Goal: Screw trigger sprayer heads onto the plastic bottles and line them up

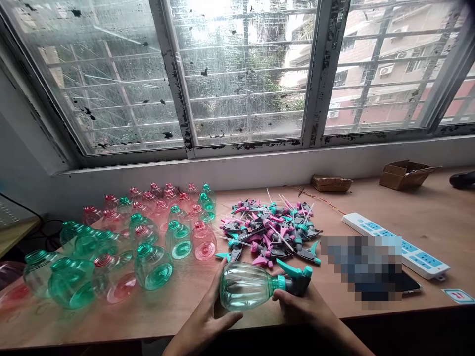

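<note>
Spray bottles (154, 269): a group without heads is stood on the table (193, 316), beyond and left of the left hand; one more is held between the hands.
Heap of trigger heads (272, 225): piled just beyond the hands.
Held bottle (245, 285): tipped on its side, clear green, neck toward the right hand.
Left hand (208, 319): cupped round the base; how firmly cannot be told.
Right hand (302, 304): closed on the neck end, thumb at the collar.
Fitted head (297, 283): set on the neck; its tightening is judged to be the step in hand.
Turquoise collar (279, 283): a twist seems called for, the bottle being steadied by the left hand.
Leftmost bottle (9, 296): cut off by the frame.
Dark flat thing (410, 283): mostly pixelated, right of the right hand.
Right fingertips: hidden beneath the head.
Neck thread: covered, so seating cannot be checked.
</note>
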A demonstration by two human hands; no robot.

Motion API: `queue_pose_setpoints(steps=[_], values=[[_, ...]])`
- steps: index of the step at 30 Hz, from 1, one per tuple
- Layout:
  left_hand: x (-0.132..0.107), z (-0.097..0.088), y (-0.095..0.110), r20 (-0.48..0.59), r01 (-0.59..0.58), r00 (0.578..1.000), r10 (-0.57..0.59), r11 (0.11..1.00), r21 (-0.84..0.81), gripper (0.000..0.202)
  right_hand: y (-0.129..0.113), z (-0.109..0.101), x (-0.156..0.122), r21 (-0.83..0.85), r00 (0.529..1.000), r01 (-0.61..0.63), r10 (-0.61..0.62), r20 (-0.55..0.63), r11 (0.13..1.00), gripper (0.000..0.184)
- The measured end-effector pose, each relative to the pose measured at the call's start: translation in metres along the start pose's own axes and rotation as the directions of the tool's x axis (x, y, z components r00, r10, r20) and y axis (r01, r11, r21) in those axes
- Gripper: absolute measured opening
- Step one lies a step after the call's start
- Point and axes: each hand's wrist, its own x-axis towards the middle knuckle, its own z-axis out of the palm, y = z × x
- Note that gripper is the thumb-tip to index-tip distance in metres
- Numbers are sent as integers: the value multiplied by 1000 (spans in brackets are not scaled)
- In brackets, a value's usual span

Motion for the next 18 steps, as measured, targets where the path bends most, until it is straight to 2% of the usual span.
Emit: queue_pose_setpoints(steps=[5,8,12,15,18], values=[[-1,0,-7,-38,-36,998,40,995,97,100,-3,1,0,-1,999,-39,39,32,999,52],[-2,-4,-9,-28,-22,999,25,995,94,107,-1,-1,1,3,998,-35,34,53,999,48],[-1,-6,-8,4,-3,1000,2,999,53,101,1,-5,3,-57,993,-19,25,113,998,40],[0,-4,-7,1,4,1000,-4,997,79,104,-1,-5,2,-76,996,-15,21,84,997,39],[0,-2,-7,-44,-38,998,45,986,164,105,-2,-3,2,-47,999,-9,11,52,999,43]])
